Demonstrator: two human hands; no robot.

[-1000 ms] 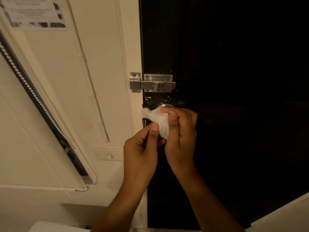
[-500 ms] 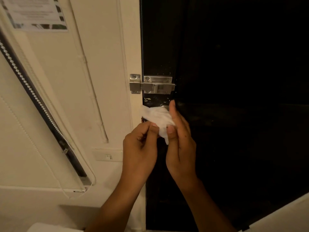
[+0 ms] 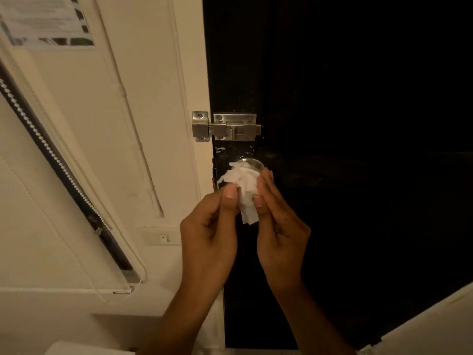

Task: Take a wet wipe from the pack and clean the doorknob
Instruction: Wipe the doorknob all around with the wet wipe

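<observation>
A crumpled white wet wipe (image 3: 243, 183) lies bunched against the round metal doorknob (image 3: 254, 163) on the black door (image 3: 345, 124). Only the knob's upper rim shows above the wipe. My left hand (image 3: 210, 231) pinches the wipe's left side between thumb and fingers. My right hand (image 3: 279, 224) holds its right side, fingers reaching up beside the knob. The pack of wipes is out of view.
A steel slide bolt (image 3: 225, 126) bridges the door and cream frame just above the knob. A light switch (image 3: 163, 237) sits on the wall left of my hands. A roller blind with a bead chain (image 3: 58, 160) slants down the left wall. A paper notice (image 3: 48, 21) hangs top left.
My right hand has come off the knob, where it was wrapped over the wipe, and dropped slightly. The knob's top rim now shows and the wipe sits between both hands.
</observation>
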